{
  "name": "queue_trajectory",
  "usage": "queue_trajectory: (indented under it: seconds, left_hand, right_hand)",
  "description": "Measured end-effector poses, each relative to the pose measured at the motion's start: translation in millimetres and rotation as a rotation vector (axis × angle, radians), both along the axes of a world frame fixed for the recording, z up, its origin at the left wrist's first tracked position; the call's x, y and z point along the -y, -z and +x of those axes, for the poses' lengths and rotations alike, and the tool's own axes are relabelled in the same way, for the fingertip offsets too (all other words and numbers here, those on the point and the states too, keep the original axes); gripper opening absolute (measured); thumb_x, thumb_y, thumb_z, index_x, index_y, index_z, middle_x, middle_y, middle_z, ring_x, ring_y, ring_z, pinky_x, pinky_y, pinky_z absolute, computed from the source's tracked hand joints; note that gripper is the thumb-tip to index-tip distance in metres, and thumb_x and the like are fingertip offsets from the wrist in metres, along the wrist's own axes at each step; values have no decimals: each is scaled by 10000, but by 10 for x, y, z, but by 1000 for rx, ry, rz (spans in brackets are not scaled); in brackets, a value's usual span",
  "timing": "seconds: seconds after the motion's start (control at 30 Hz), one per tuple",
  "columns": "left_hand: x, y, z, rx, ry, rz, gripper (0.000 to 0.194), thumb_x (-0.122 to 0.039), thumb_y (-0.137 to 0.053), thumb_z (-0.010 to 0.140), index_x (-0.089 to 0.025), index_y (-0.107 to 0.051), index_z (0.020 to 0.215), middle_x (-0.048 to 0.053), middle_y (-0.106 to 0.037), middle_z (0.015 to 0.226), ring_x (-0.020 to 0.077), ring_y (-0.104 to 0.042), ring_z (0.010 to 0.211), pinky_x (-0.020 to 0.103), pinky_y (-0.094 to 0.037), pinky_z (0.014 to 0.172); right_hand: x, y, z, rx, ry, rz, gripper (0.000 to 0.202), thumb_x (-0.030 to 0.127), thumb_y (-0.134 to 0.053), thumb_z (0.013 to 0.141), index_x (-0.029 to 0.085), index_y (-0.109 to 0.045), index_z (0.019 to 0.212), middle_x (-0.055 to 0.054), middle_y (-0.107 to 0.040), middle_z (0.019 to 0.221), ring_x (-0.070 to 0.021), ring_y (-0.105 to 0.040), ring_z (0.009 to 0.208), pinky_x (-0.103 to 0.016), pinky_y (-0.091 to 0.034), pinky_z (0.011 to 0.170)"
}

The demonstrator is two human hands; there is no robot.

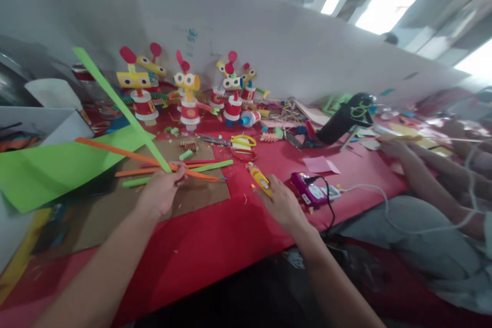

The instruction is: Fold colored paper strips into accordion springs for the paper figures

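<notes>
My left hand (161, 192) is closed round a long green paper strip (119, 102) and an orange paper strip (115, 151), crossed at my fingers. The green one slants up to the left. Under this hand lie more orange and green strips on a brown cardboard sheet (200, 197). My right hand (282, 205) grips a small yellow tool (259, 178) just above the red tabletop; its kind is unclear. Beyond it lie scissors with yellow handles (243, 140) and a red-handled pair (243, 154).
Several paper-cup figures (189, 107) stand along the wall. A purple power strip (307, 189) with cables sits right of my right hand, and a black container (340, 123) leans behind it. Green paper (46, 169) lies at left. At far right are another person's arms (423, 174).
</notes>
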State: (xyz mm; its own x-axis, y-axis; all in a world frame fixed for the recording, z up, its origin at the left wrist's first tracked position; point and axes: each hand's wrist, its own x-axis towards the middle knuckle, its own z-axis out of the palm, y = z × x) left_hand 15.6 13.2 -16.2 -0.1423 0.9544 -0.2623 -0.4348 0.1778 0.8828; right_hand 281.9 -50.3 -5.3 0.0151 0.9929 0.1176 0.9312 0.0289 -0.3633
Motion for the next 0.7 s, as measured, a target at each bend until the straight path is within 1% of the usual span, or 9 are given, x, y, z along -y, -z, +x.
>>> queue_trajectory:
  seconds: [0.13,0.2,0.27,0.33,0.37,0.47,0.57,0.63,0.7]
  left_hand:
    - [3,-126,-106,53,54,41,151,-124,-748,580,-141,-659,700,5,-612,715,71,-515,590,206,-418,582]
    - [17,-178,-149,5,75,51,190,-159,-760,578,-143,-675,747,10,-614,704,81,-517,587,214,-415,575]
    - [30,-211,-175,-75,77,89,232,-189,-772,571,-149,-684,782,0,-602,668,86,-504,574,220,-403,567]
    - [39,-225,-181,-159,71,129,246,-212,-782,561,-151,-687,779,-15,-578,623,84,-471,543,224,-376,546]
    - [43,-227,-178,-198,66,144,246,-221,-785,555,-151,-686,769,-19,-567,603,85,-458,531,227,-362,534]
    - [49,-223,-160,-274,42,178,246,-235,-785,544,-157,-670,746,-14,-574,600,106,-467,535,241,-341,511]
    - [40,-212,-165,-316,-6,195,223,-225,-775,541,-169,-633,703,-14,-579,609,109,-462,526,246,-318,486]
    - [20,-201,-193,-342,-63,189,202,-207,-766,538,-174,-590,631,-35,-524,546,93,-413,482,249,-289,470]
    - [-9,-191,-238,-346,-119,179,226,-188,-765,525,-178,-546,579,-53,-469,501,80,-369,452,253,-272,466]
  right_hand:
    - [-191,35,228,273,48,-11,274,279,-468,890,129,-510,1115,-146,-598,1041,-239,-614,837,-301,-399,644]
    - [-232,28,245,341,23,16,282,225,-501,856,128,-543,1118,-175,-581,1109,-285,-571,964,-356,-414,751]
    - [-246,-28,130,325,18,128,345,171,-535,808,168,-564,1152,-175,-522,1261,-340,-487,1107,-442,-386,851]
    - [-274,-119,-131,135,-96,200,352,176,-514,824,204,-581,1169,-139,-538,1276,-321,-467,1147,-447,-375,891]
    - [-306,-166,-303,-18,-184,212,305,207,-493,853,210,-610,1134,-120,-596,1200,-279,-506,1108,-412,-382,898]
    - [-476,-244,-844,-443,-445,-43,285,320,-432,900,209,-692,940,-39,-692,851,-171,-601,795,-273,-435,714]
    - [-633,-193,-1188,-633,-497,-265,354,405,-486,862,155,-696,725,-1,-620,597,-106,-498,537,-215,-356,531]
    - [-650,-114,-1248,-702,-484,-314,355,407,-516,841,146,-677,662,7,-596,555,-87,-448,497,-206,-322,505]
    - [-582,-42,-1196,-748,-476,-338,313,387,-536,828,151,-667,670,5,-618,588,-87,-462,517,-201,-328,518]
